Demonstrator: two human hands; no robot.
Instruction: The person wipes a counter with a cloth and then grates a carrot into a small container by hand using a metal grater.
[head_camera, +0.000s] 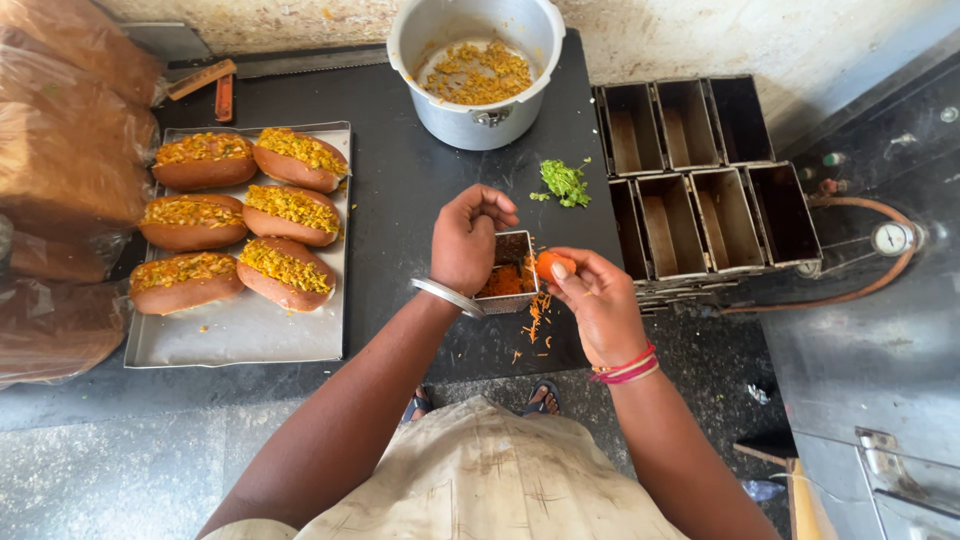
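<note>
My left hand (466, 238) grips a small metal box grater (508, 272) standing on the black counter (400, 190). My right hand (598, 300) presses an orange carrot piece (550, 265) against the grater's right side. Grated carrot shreds (536, 322) lie inside the grater and scattered on the counter just below it. A steel bangle circles my left wrist and red threads wrap my right wrist.
A metal tray (250, 335) at left carries several buns (290, 208) topped with yellow filling. A large pot (478, 60) of yellow filling stands at the back. Chopped green herbs (564, 182) lie nearby. Empty dark loaf tins (700, 180) sit at right, bagged bread (60, 150) at far left.
</note>
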